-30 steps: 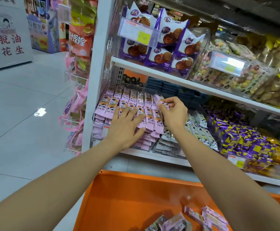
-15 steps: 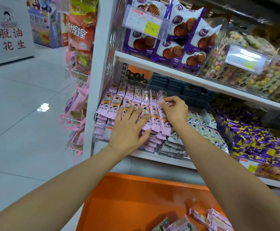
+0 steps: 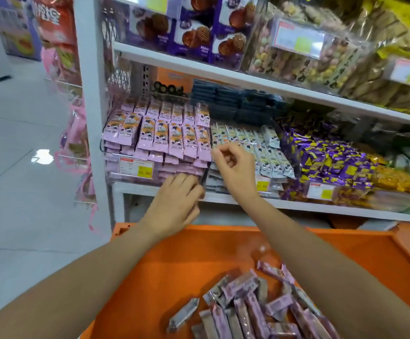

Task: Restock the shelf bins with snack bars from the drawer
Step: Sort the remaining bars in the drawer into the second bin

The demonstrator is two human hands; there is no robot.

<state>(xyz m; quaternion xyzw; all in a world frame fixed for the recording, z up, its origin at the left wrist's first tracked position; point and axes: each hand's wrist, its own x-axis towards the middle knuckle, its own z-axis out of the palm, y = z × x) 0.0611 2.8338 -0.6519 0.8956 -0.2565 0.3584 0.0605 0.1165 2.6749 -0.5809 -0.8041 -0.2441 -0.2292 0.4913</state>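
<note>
Evidently your L hand [image 3: 177, 201] sat against the pink-bar bin [image 3: 116, 178] front, prob. steadying it, grip unclear; R hand [image 3: 235, 167] hung loosely curled, empty; spare bars [image 3: 250, 311] waited in the drawer [image 3: 186, 253].

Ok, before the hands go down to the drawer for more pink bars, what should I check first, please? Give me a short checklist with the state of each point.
1. Right hand free: ok, fingers loosely curled, nothing in them.
2. Left hand free: cannot tell, its fingers curl at the front of the clear plastic shelf bin.
3. Pink wrapped snack bars present in the orange plastic drawer: ok, a loose pile lies there.
4. Rows of pink bars in the bin tidy: ok, they lie in straight rows.
5. Room in the bin for more: not ok, it looks filled to its top.
</note>
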